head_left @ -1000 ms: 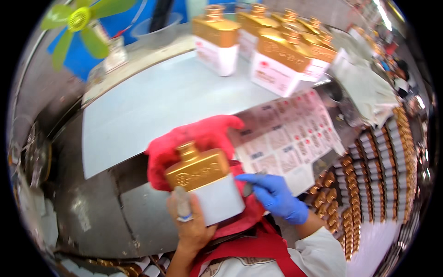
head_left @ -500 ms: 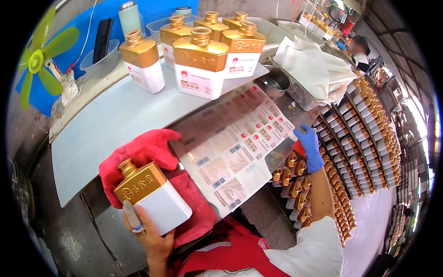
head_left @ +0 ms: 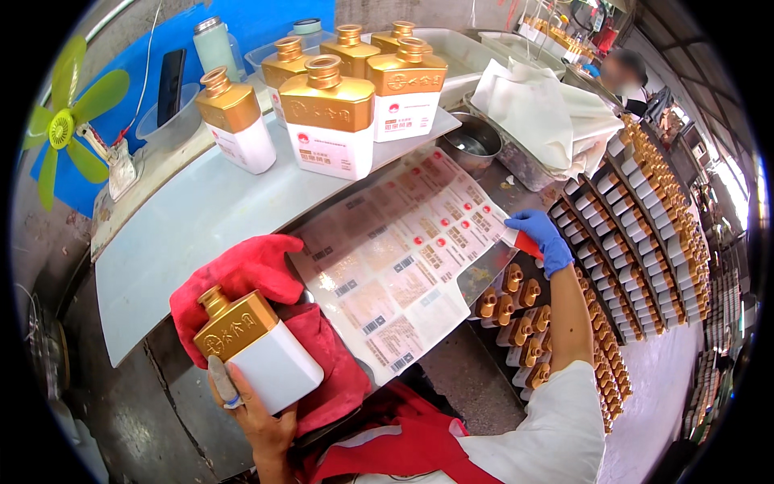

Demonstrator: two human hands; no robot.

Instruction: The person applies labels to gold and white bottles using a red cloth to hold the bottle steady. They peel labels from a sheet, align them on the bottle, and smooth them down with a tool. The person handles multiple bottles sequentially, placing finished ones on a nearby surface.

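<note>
Right grip (head_left: 542, 239) at sheet (head_left: 403, 262), bowl (head_left: 476, 168), 6 bottles (head_left: 329, 121)

They're in a white short-sleeved shirt (head_left: 540, 427), red apron (head_left: 439, 460), blue right glove (head_left: 550, 240), and grey left finger cover (head_left: 221, 377) with a blue band (head_left: 233, 402).

a factory workshop, racks (head_left: 645, 234) of gold-and-white bottles in rows, metal workbench (head_left: 137, 403), sheet of labels (head_left: 395, 258)

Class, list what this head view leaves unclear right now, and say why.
In the head view:
Held bottle: back face, turned away from the camera.
Red piece: full shape, partly covered by the right hand.
Rearmost bottle: lower body, blocked by nearer bottles.
Racked bottles: exact count, too small and crowded.
</note>
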